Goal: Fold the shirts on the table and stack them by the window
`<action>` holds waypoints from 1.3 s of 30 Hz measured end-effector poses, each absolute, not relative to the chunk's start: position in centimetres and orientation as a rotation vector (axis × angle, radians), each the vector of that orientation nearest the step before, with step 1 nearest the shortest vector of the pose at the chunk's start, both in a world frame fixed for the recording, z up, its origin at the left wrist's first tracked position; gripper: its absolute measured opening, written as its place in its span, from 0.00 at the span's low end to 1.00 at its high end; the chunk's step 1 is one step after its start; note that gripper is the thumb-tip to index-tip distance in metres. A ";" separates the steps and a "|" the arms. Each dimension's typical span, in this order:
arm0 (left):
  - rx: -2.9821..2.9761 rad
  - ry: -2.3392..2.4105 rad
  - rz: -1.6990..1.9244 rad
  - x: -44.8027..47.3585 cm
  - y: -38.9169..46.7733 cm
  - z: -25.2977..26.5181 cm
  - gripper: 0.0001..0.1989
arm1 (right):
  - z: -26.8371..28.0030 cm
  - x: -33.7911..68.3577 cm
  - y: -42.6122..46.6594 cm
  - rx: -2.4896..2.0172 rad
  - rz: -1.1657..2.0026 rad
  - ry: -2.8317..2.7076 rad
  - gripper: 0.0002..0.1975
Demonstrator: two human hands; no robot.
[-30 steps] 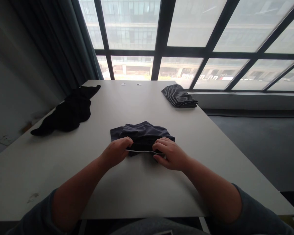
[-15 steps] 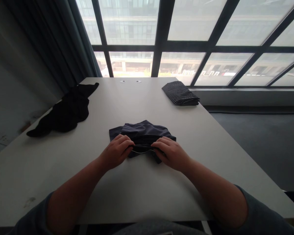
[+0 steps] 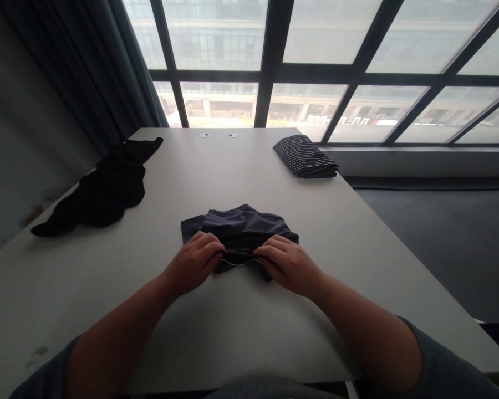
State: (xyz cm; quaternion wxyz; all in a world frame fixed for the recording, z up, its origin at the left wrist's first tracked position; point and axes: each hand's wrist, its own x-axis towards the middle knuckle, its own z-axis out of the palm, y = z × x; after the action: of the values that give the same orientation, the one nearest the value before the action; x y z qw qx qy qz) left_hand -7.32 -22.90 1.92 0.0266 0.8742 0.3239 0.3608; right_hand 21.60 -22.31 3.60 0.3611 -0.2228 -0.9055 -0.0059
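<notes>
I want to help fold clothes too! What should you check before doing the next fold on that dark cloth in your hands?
1. Left hand grips the dark garment near edge: ok.
2. Right hand grips the same edge: ok.
3. Garment lies flat on the table: not ok, it is bunched.
4. Black clothes pile lies apart: ok.
5. Striped folded cloth lies apart: ok.

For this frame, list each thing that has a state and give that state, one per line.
Grey garment: partly folded, flat on the table, near edge pinched by both hands.
Left hand: fingers closed on the garment's near edge.
Right hand: fingers closed on the same edge.
Striped cloth: folded, far right of the table.
Black garment: unfolded, crumpled, at the left.
Curtain: drawn aside.
Table: bears all three cloths.
</notes>
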 end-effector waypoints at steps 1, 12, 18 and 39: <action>2.702 1.002 1.119 -7.3 -22.9 1.9 0.08 | 3.6 21.6 -22.3 -0.575 -0.011 -2.337 0.06; 2.688 0.992 1.126 -7.2 -23.0 2.0 0.07 | 3.6 21.7 -22.2 -0.589 0.036 -2.345 0.07; 2.697 0.955 1.134 -7.3 -23.0 2.0 0.06 | 3.5 21.7 -22.2 -0.587 0.054 -2.352 0.08; 2.690 1.748 1.040 -9.0 -22.6 2.8 0.13 | 2.8 23.5 -20.5 -0.728 0.164 -2.291 0.18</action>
State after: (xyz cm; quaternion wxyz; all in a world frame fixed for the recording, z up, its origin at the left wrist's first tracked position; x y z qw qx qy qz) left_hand -9.00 -22.57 2.77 -0.1153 0.7923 0.5149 0.3064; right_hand 23.54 -20.47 2.79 0.3580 -0.2820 -0.8878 0.0636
